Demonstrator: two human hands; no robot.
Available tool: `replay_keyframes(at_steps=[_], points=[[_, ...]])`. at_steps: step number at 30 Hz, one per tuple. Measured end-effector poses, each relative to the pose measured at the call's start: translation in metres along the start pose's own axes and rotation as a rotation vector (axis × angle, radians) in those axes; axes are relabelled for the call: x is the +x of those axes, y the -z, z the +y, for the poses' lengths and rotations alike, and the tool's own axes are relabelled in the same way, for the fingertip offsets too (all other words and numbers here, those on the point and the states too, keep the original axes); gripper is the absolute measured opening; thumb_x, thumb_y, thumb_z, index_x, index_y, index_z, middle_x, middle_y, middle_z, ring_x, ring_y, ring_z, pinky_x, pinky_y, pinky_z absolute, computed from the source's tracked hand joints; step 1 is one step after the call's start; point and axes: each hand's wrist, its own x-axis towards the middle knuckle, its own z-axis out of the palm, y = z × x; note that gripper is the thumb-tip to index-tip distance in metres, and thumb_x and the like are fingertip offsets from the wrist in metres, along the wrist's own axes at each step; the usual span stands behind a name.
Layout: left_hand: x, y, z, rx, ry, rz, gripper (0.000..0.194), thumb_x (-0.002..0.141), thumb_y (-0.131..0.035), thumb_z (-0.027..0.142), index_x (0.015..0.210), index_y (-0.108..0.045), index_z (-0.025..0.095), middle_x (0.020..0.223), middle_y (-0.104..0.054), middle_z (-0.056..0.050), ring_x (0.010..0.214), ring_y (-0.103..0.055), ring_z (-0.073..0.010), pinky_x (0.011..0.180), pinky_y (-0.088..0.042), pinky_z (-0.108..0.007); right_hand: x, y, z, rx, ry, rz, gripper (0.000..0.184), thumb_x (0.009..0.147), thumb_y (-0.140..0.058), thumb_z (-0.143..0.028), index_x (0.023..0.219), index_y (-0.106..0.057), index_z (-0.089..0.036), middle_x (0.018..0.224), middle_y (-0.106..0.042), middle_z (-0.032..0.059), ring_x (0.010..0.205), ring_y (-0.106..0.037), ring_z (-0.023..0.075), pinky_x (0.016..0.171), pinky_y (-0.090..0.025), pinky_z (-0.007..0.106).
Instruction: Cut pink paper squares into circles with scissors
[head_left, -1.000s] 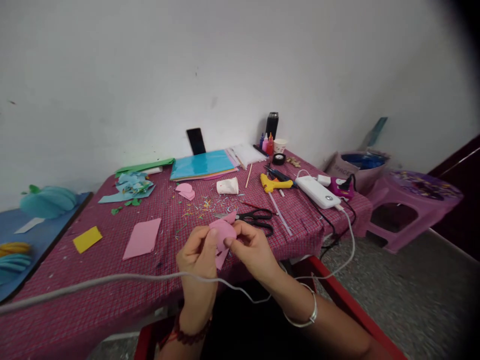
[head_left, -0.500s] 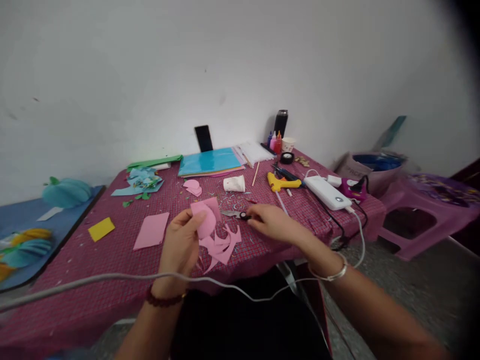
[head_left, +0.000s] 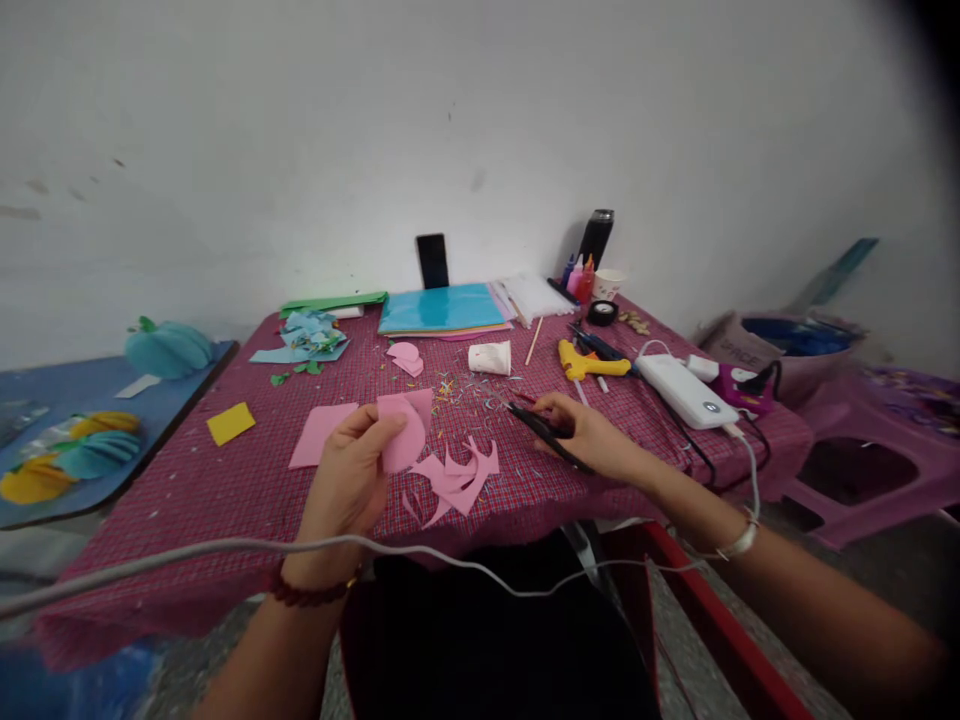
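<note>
Head view: cable [head_left: 517, 594] seemingly across left wrist [head_left: 321, 567]

Black phone [head_left: 433, 262] against the wall [head_left: 315, 150], white cup [head_left: 490, 358] (on its side), yellow glue gun [head_left: 592, 366], pink stool [head_left: 892, 425]

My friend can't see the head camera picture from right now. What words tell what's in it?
A person's left hand holds pink paper and the right hand holds black scissors over a checked tablecloth. Pink scraps lie between the hands; farther back are a white cup on its side, blue-topped sheets and a yellow glue gun.
</note>
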Motion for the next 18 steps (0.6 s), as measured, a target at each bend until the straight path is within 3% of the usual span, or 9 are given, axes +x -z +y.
replay_keyframes(at_steps=[3, 7, 9, 13, 18], points=[[-0.001, -0.004, -0.001, -0.014, 0.002, -0.028, 0.016, 0.052, -0.079, 0.014, 0.062, -0.066, 0.014, 0.06, -0.065, 0.003, 0.054, -0.056, -0.0077, 0.055, -0.043, -0.019, -0.024, -0.003, -0.022, 0.292, 0.049, -0.118, 0.048, 0.08, -0.061, -0.022, 0.125, -0.044, -0.02, 0.088, -0.06, 0.0016, 0.074, -0.056, 0.014, 0.063, -0.043, 0.025], [-0.004, -0.011, -0.001, -0.046, 0.033, -0.079, 0.02, 0.052, -0.081, 0.015, 0.066, -0.068, 0.014, 0.062, -0.067, 0.001, 0.057, -0.06, -0.011, 0.055, -0.045, -0.02, -0.049, -0.006, -0.044, 0.44, 0.078, -0.35, 0.064, 0.079, -0.061, -0.016, 0.136, -0.033, -0.02, 0.098, -0.059, 0.0052, 0.087, -0.056, 0.0151, 0.068, -0.043, 0.025], [-0.006, -0.013, -0.002, -0.052, 0.045, -0.086, 0.022, 0.051, -0.082, 0.016, 0.067, -0.068, 0.014, 0.062, -0.067, 0.001, 0.058, -0.061, -0.0115, 0.054, -0.046, -0.02, -0.053, -0.008, -0.046, 0.497, 0.066, -0.404, 0.067, 0.078, -0.064, -0.018, 0.137, -0.033, -0.02, 0.099, -0.056, 0.0046, 0.087, -0.055, 0.015, 0.069, -0.043, 0.025], [-0.007, -0.016, -0.002, -0.054, 0.073, -0.08, 0.023, 0.051, -0.083, 0.018, 0.068, -0.068, 0.013, 0.062, -0.067, 0.0, 0.054, -0.059, -0.0097, 0.054, -0.046, -0.02, -0.054, -0.014, -0.039, 0.575, 0.009, -0.381, 0.062, 0.079, -0.07, -0.033, 0.134, -0.045, -0.021, 0.088, -0.05, 0.0005, 0.074, -0.047, 0.0118, 0.063, -0.039, 0.024], [-0.008, -0.02, -0.004, -0.075, 0.127, -0.087, 0.02, 0.053, -0.081, 0.017, 0.068, -0.068, 0.012, 0.062, -0.067, 0.0, 0.056, -0.059, -0.0088, 0.055, -0.046, -0.018, -0.052, -0.017, -0.038, 0.6, -0.026, -0.334, 0.059, 0.076, -0.074, -0.041, 0.128, -0.054, -0.021, 0.089, -0.05, 0.0006, 0.073, -0.043, 0.0118, 0.06, -0.034, 0.023]])
